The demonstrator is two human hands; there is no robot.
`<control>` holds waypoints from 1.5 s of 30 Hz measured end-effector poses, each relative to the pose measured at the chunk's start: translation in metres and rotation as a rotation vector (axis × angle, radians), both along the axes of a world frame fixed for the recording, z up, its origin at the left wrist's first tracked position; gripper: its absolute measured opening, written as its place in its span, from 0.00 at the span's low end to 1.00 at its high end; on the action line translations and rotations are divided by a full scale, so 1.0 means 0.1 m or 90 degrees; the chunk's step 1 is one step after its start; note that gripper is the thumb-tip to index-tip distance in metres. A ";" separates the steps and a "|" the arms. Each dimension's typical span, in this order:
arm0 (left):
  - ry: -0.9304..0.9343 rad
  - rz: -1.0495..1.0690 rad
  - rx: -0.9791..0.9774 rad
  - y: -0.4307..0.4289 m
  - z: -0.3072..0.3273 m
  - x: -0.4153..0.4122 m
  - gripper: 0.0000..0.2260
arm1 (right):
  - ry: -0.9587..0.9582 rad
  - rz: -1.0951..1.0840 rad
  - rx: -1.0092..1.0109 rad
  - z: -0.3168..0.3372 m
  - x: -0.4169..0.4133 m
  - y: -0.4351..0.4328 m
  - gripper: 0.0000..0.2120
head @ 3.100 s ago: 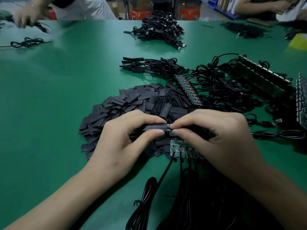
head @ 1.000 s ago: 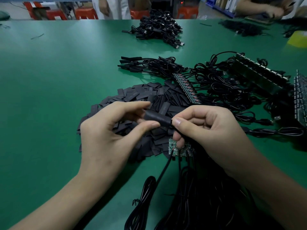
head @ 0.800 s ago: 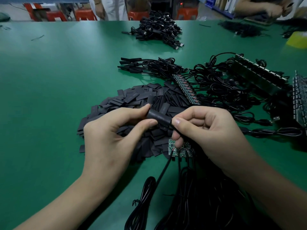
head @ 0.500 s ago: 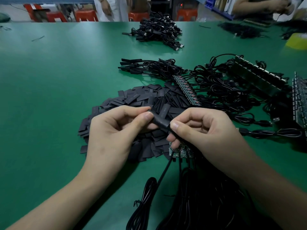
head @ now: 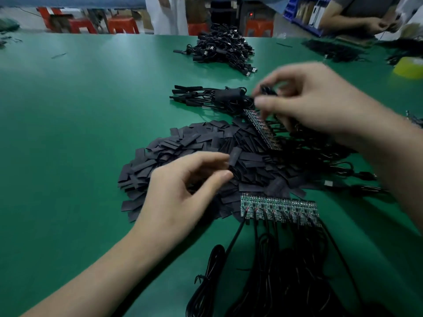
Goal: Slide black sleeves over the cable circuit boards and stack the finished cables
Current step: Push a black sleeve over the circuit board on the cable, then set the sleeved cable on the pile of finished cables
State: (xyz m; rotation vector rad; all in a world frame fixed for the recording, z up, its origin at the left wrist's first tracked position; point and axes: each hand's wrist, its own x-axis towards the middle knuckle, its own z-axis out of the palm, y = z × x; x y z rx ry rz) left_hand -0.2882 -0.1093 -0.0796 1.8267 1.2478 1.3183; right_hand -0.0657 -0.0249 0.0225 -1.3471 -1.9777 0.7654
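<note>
Nearest to the camera, a bundle of black cables (head: 274, 282) is lying on the green table (head: 68, 133). Their ends are running up into a row of green circuit boards (head: 278, 208), which are sitting side by side, all uncovered.

Just left of this row I am seeing the left hand (head: 183, 188). It is hanging over the near edge of the pile of black sleeves (head: 183, 147), with thumb and forefinger bent toward each other. One sleeve is standing out right at the fingertips, but the picture is blurred, and I cannot tell if the hand is pinching it or is only beside it.

Behind the pile a second strip of boards (head: 261, 129) is lying slantwise, with its cables spreading to the right. Above it the right hand (head: 320, 104) is hovering in the air, also blurred. Its thumb and fingers are pinching the wire of one sleeved cable (head: 229, 94). The covered end is pointing left, just over the small stack of finished cables (head: 190, 97); if it is touching the stack, I cannot tell.

Farther away a bigger heap of cables (head: 224, 51) is lying near the far edge of the table, and a yellow roll (head: 409, 67) is sitting at the right border. Behind the table red stools (head: 123, 25) are standing, and another person's hands (head: 375, 25) are showing at the far right.
</note>
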 end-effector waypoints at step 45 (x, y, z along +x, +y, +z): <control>-0.025 -0.193 -0.275 0.07 0.16 0.21 0.10 | -0.059 0.102 -0.086 -0.68 0.16 -0.70 0.03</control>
